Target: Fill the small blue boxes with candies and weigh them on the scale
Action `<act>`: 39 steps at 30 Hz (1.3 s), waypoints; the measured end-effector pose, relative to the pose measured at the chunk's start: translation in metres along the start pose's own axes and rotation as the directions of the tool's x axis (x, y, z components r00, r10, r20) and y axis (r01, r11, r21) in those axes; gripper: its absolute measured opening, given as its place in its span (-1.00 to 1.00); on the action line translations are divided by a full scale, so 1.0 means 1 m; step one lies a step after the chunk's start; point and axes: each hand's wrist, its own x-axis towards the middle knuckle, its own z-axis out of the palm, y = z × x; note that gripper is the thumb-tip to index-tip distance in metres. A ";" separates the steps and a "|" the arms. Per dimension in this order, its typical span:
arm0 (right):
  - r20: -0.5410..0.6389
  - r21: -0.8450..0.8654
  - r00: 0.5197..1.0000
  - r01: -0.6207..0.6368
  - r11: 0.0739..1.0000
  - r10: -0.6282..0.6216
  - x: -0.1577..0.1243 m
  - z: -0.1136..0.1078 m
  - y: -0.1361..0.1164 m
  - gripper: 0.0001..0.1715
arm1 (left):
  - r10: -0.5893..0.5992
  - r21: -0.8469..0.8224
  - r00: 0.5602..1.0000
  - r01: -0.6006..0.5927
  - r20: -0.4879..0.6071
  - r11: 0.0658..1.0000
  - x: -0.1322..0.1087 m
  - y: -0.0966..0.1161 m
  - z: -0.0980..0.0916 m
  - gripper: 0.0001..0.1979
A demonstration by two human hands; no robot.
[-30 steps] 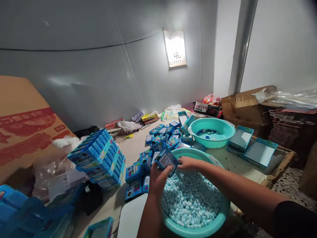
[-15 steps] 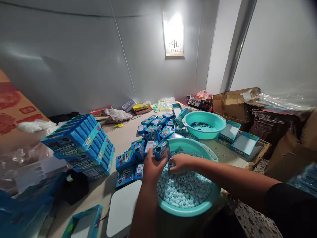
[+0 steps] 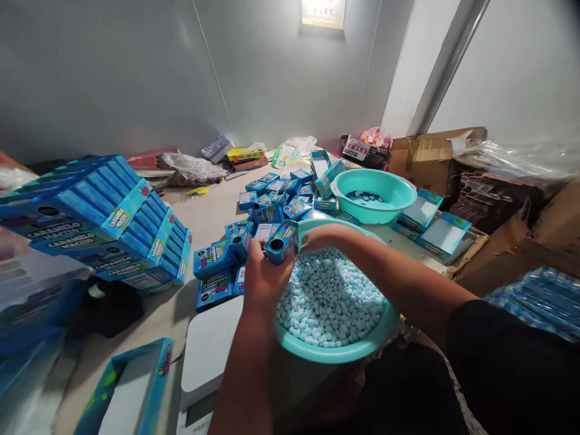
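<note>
My left hand (image 3: 263, 278) is closed round a small blue candy box (image 3: 281, 241) with a round hole in its top, held over the rim of a teal basin (image 3: 344, 350). The basin is full of pale blue and white candies (image 3: 328, 299). My right hand (image 3: 319, 237) is at the far side of the basin, right beside the box, its fingers bunched; what they hold is hidden. Several more small blue boxes (image 3: 272, 199) lie on the table behind the basin.
A stack of blue display cartons (image 3: 113, 223) stands at the left. A second teal basin (image 3: 374, 196) with dark caps sits behind, with open blue trays (image 3: 430, 220) to its right. A white scale (image 3: 206, 362) and an open tray (image 3: 127, 393) lie near me. Cardboard boxes (image 3: 430, 160) fill the right.
My head has tilted down, so everything sits higher in view. My right hand has come up from the candies to the box in my left hand.
</note>
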 end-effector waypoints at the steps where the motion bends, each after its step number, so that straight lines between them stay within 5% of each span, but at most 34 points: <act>1: 0.003 -0.042 1.000 -0.024 0.999 0.025 -0.001 0.001 0.000 -0.56 | 0.013 0.002 1.000 -0.013 -0.002 1.000 0.000 -0.001 0.000 -0.54; 8: 0.056 -0.245 0.991 -0.104 0.964 0.122 -0.066 0.016 0.011 -0.31 | 0.072 0.048 0.996 -0.070 -0.046 0.996 -0.004 -0.007 -0.001 -0.48; 15: -0.157 -0.080 0.975 -0.168 0.983 0.154 -0.120 0.064 0.031 0.18 | 0.021 0.065 0.999 -0.018 -0.041 0.998 -0.003 -0.003 0.000 -0.49; 20: -0.211 0.074 0.957 -0.185 0.980 0.197 -0.094 0.100 0.005 0.11 | -0.034 0.040 0.998 0.036 -0.047 0.999 -0.004 -0.001 -0.001 -0.49; 26: -0.334 0.086 0.940 -0.042 0.995 0.069 -0.043 0.096 -0.009 -0.15 | -0.035 -0.238 0.997 0.018 -0.066 0.971 -0.004 -0.005 0.005 -0.44; 31: -0.387 -0.001 0.922 0.009 1.000 -0.008 -0.033 0.095 -0.007 -0.29 | -0.094 -0.331 0.989 0.050 -0.118 0.942 -0.004 -0.001 0.003 -0.37; 39: -0.295 0.122 0.955 0.081 0.989 -0.042 -0.041 0.093 -0.011 0.09 | -0.077 -0.351 0.991 0.035 -0.108 0.936 -0.002 -0.001 0.001 -0.18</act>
